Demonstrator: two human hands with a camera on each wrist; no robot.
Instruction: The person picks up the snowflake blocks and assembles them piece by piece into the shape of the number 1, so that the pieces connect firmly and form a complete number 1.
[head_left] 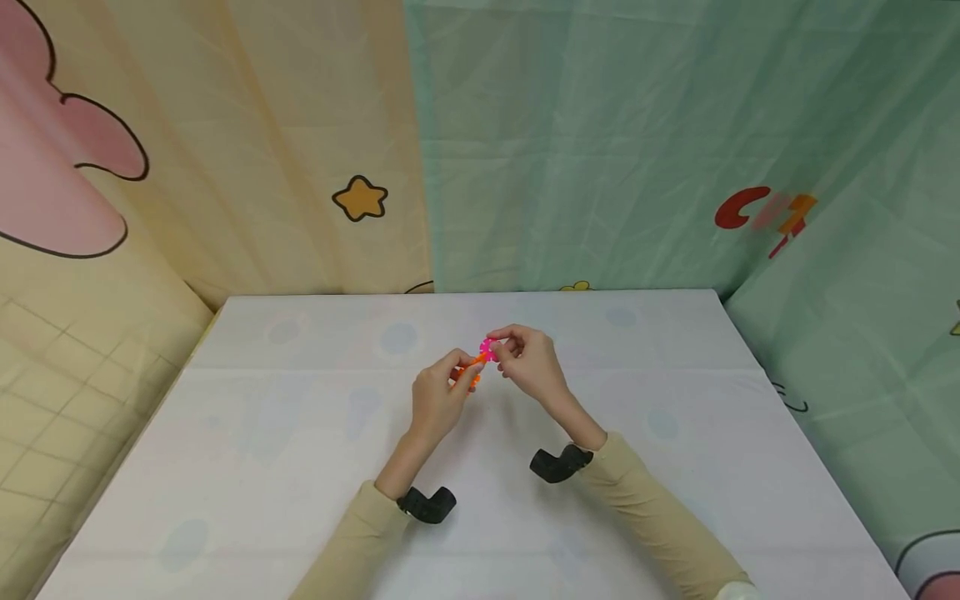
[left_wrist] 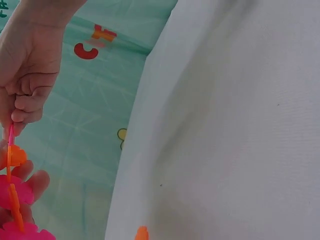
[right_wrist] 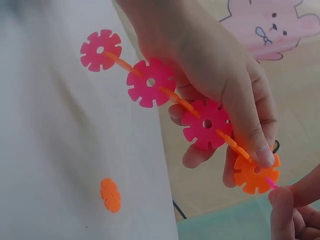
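Note:
My left hand (head_left: pixel 438 398) holds a chain of slotted plastic snowflake discs, pinching the orange disc (right_wrist: pixel 245 177) at its end between thumb and fingers. Along the chain, pink discs (right_wrist: pixel 151 83) alternate with orange discs (right_wrist: pixel 178 101) turned edge-on. Between the thumb and fingers of my right hand (head_left: pixel 531 362) is another pink disc (head_left: pixel 487 348), which meets the rim of that orange end disc. From the left wrist, this pink disc (left_wrist: pixel 11 135) appears edge-on, partly covered by the right fingertips. Both hands are raised over the table, fingertips close together.
A white cloth with pale spots covers the table (head_left: pixel 300 467). One separate orange disc (right_wrist: pixel 110 195) shows against the white cloth in the right wrist view. Printed curtains (head_left: pixel 600 150) stand behind and beside the table. Black wrist cameras (head_left: pixel 427 505) sit on both wrists.

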